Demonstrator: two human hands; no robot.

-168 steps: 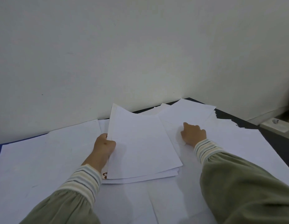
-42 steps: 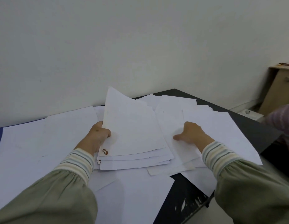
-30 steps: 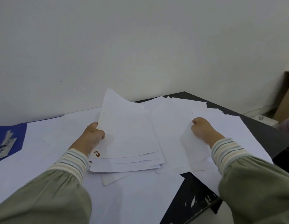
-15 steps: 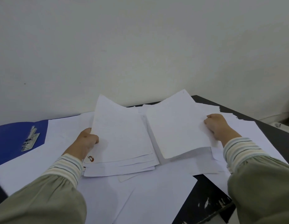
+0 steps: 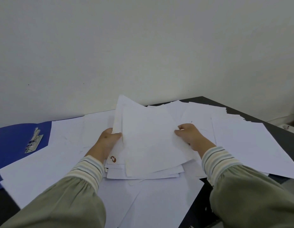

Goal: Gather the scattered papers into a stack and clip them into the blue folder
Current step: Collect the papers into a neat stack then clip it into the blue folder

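A loose stack of white papers (image 5: 143, 173) sits at the table's middle, its far end tilted up. My left hand (image 5: 108, 140) grips the stack's left edge. My right hand (image 5: 189, 135) pinches the right edge of the top sheet (image 5: 151, 142), which lies on the stack. More white sheets (image 5: 251, 145) lie scattered to the right, others (image 5: 64, 145) to the left and near me. The blue folder (image 5: 13, 143) lies open at the far left, partly under papers, with its metal clip (image 5: 33, 140) showing.
The dark table (image 5: 205, 199) shows bare at the near right, where its edge drops off. A pale wall (image 5: 143, 55) stands right behind the table. A white object (image 5: 286, 127) sits low at the far right, beyond the table.
My right hand has carried a sheet from the right side leftwards and laid it on the stack held by my left hand. The view has shifted, showing more of the blue folder.
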